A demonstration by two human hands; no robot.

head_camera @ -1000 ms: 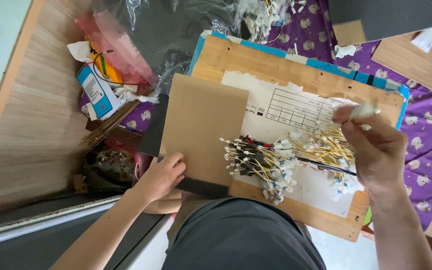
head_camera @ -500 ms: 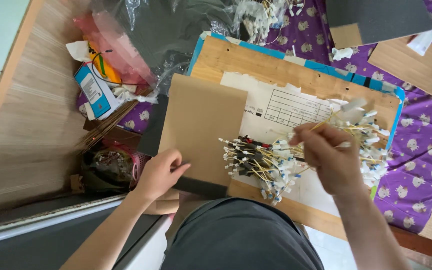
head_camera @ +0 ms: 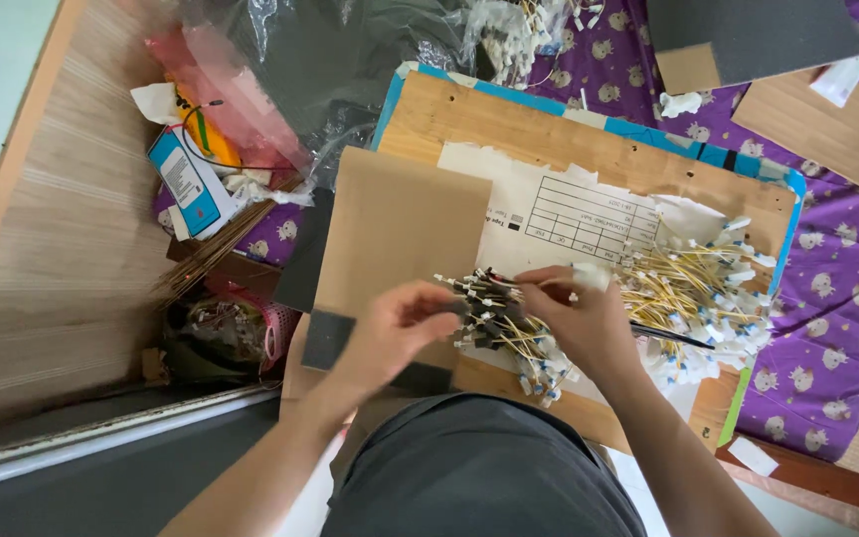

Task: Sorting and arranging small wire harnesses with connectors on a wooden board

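— Where are the hands, and what sits between them?

— Both meet over the small bundle of yellow wires (head_camera: pixel 494 318) with black and white ends, lying on the wooden board (head_camera: pixel 509 129) just right of the brown cardboard sheet (head_camera: pixel 400 229). The left hand (head_camera: pixel 395 333) comes in from the near left, fingers curled, their tips touching the bundle's left end. The right hand (head_camera: pixel 579 318) is closed in a pinch on wires at the bundle's right side, a white connector showing by its fingertips.

— Which way does the bundle run?

— Its long axis goes roughly left to right, tilting a little toward the near right. The connector ends point left, toward the left hand, so that hand is nearer the tips; the right hand sits over the middle and tail.

— And the rest of the wires?

— A bigger heap of yellow wires with white plugs (head_camera: pixel 698 298) lies just right of the right hand, partly on the printed paper sheet (head_camera: pixel 589 214). Whether the left hand truly grips anything, I cannot tell; its fingertips are hidden among the ends.
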